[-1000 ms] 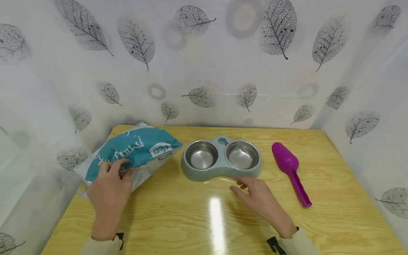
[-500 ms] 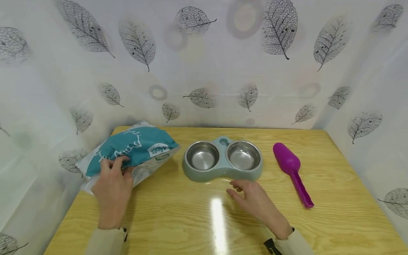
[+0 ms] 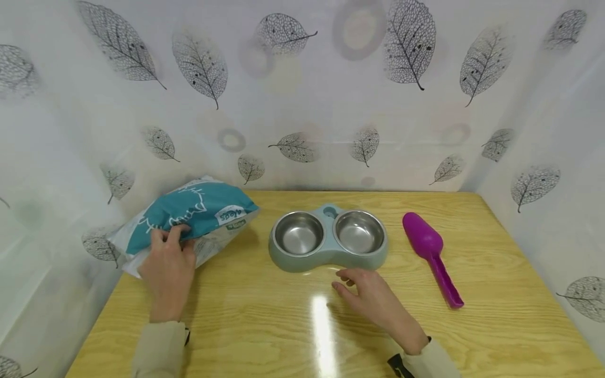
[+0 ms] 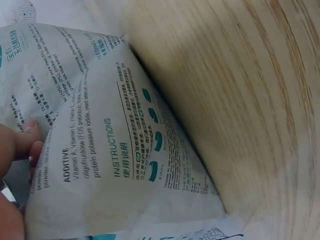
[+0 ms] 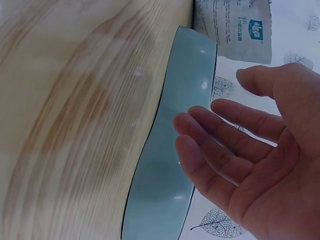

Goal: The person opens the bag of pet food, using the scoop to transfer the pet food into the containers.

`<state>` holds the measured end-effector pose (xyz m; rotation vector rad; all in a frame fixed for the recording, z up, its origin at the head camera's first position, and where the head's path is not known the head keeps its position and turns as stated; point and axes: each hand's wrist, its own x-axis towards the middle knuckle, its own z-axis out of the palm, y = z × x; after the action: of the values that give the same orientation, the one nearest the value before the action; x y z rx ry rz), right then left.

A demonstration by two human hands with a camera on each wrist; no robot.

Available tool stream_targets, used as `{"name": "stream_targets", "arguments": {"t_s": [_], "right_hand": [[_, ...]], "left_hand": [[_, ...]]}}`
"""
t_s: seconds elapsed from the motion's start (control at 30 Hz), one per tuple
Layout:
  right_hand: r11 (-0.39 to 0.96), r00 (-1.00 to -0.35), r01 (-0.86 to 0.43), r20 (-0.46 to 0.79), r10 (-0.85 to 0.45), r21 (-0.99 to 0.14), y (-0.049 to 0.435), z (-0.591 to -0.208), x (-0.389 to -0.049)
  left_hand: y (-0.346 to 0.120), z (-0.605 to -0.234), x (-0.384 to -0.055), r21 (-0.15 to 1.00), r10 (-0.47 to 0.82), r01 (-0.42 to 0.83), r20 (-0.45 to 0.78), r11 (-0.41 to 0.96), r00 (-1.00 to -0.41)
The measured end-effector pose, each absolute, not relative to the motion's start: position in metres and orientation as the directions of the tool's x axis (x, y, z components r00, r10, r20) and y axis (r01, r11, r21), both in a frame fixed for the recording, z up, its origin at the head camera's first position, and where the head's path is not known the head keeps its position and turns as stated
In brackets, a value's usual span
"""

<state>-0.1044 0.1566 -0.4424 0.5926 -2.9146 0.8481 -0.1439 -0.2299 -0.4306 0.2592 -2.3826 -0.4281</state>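
Note:
At the table's left back, a teal and white pet food bag (image 3: pixel 203 205) is tilted, with my left hand (image 3: pixel 170 268) gripping its side. In the left wrist view, the thumb and fingertips pinch the white printed face of the bag (image 4: pixel 100 135). My right hand (image 3: pixel 371 296) hovers in front of a double pet bowl (image 3: pixel 326 257), fingers loosely bent and holding nothing. The right wrist view shows the same hand (image 5: pixel 250 160) with its palm facing the camera, beside the bowl's grey-green base (image 5: pixel 170 130). Both steel bowls look bare inside.
A purple scoop (image 3: pixel 427 244) lies right of the double bowl, handle toward the front. The wooden table (image 3: pixel 255 325) carries a bright glare streak near its middle. Leaf-patterned sheeting (image 3: pixel 302 94) walls in the back and both sides.
My left hand has shifted slightly upward and the bag has moved a little up and left. The right hand has drifted slightly left. Bowl and scoop stay put.

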Motion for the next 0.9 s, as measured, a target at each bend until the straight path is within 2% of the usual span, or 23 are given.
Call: {"name": "stream_targets", "arguments": {"t_s": [0.23,0.5,0.67,0.8,0.9], "right_hand": [[0.776,-0.92,-0.388,0.151,-0.362,-0.498,0.152,-0.443,-0.106],[0.721,-0.872,-0.487,0.223,-0.436,-0.493,0.14,-0.437,-0.116],[0.693,-0.847,-0.53,0.268,-0.459,-0.488,0.126,-0.431,-0.127],[0.637,-0.834,-0.545,0.273,-0.48,-0.545,0.108,-0.429,-0.134],[0.581,-0.823,-0.546,0.258,-0.505,-0.603,0.09,-0.432,-0.138]], "left_hand": [[-0.229,-0.429,-0.138,0.375,-0.273,-0.047,0.577,0.926,-0.77],[-0.213,-0.415,-0.112,0.399,-0.224,-0.001,0.514,0.917,-0.828],[-0.199,-0.401,-0.099,0.424,-0.215,-0.04,0.373,0.905,-0.903],[-0.189,-0.386,-0.094,0.397,-0.205,-0.111,0.204,0.911,-0.957],[-0.185,-0.379,-0.092,0.361,-0.206,-0.156,0.103,0.92,-0.973]]}}
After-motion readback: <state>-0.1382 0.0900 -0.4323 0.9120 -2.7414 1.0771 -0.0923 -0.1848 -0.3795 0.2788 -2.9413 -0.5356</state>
